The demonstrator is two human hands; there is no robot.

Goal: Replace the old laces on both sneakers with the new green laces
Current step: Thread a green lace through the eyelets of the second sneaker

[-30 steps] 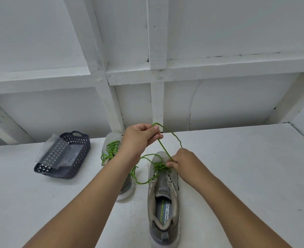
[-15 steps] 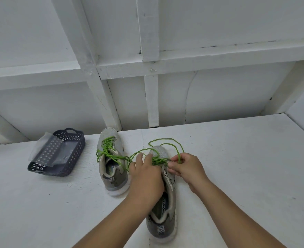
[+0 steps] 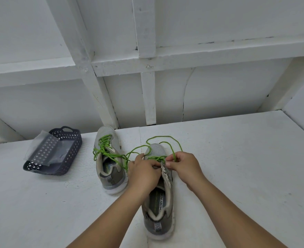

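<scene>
Lowered since a second ago, the left hand (image 3: 144, 173) now curls over the near sneaker's (image 3: 159, 199) tongue beside the right hand (image 3: 182, 167), both pinching the green lace (image 3: 167, 139) looping beyond the fingertips. Left of them, a basket (image 3: 70, 159) holds a clear wrapper (image 3: 40, 145). Both sneakers' toes point away; the second sneaker (image 3: 108, 158) lies left of the fingers.

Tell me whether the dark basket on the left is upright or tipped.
Tipped. The dark basket leans with its handled far end raised and its near end on the white table; a clear plastic sheet drapes over its rim.
</scene>
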